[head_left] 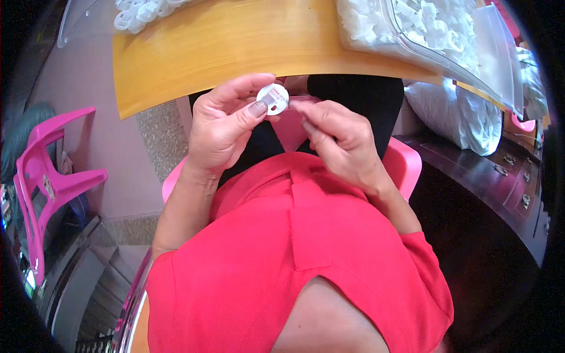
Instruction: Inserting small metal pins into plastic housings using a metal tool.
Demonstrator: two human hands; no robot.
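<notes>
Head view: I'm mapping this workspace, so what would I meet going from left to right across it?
Pink plastic chair → left hand → small white round part → right hand → clear bag of white parts → dark wooden cabinet.

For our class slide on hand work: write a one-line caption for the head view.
Left hand pinches a small round white plastic part while the right hand fingers its edge, below a wooden table.

Clear plastic bag of white parts, table's right end; white sack beneath.
</notes>
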